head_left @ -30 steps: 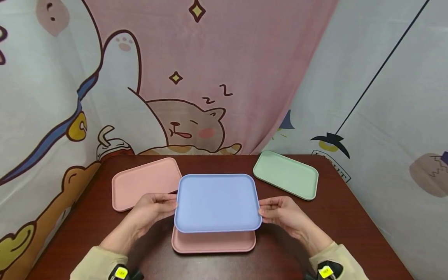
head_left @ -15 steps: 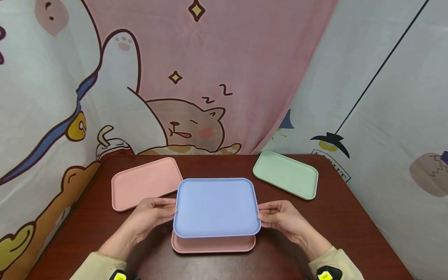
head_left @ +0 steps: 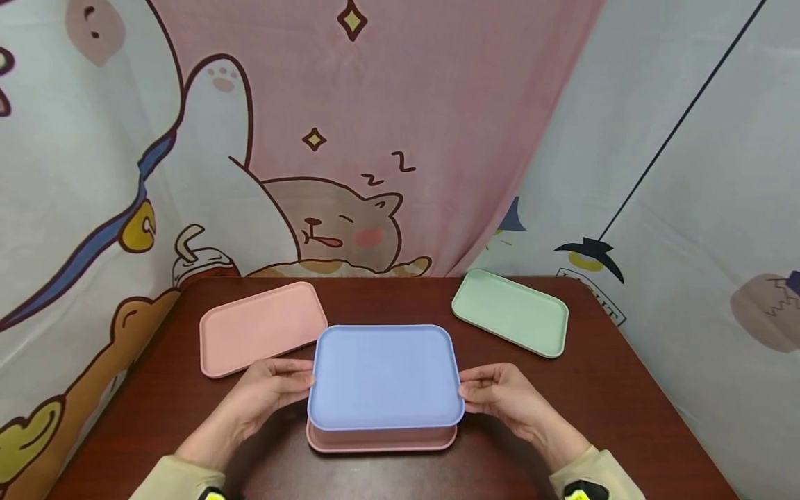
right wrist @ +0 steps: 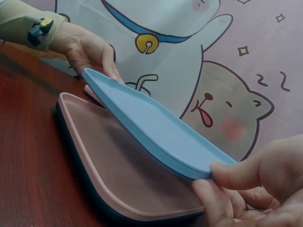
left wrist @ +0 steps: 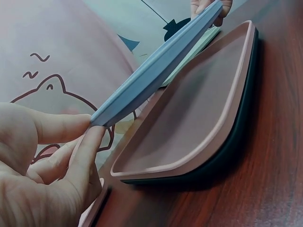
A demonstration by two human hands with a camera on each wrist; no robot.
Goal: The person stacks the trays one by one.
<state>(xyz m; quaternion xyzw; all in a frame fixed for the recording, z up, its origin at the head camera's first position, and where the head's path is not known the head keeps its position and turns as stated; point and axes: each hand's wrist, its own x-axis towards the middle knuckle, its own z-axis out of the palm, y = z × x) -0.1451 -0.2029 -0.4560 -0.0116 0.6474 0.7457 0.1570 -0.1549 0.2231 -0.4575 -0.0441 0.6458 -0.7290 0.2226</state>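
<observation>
A light blue rectangular tray (head_left: 386, 378) hangs above a pink tray (head_left: 381, 440), hiding most of it in the head view. My left hand (head_left: 265, 396) pinches the blue tray's left edge between thumb and fingers. At the opposite edge, my right hand (head_left: 509, 399) pinches it the same way. Both wrist views show a gap between the blue tray and the pink tray (left wrist: 189, 99) below. Under the pink tray's wall runs a dark, tray-shaped layer (left wrist: 189, 178).
A second pink tray (head_left: 259, 330) lies angled at the back left of the brown table (head_left: 600, 417). Turned the other way, a pale green tray (head_left: 512, 312) lies at the back right. A cartoon-printed curtain (head_left: 437, 104) hangs behind the table.
Both hands have brought the blue tray down and toward the person, so it covers more of the pink tray below. The other trays have stayed put.
</observation>
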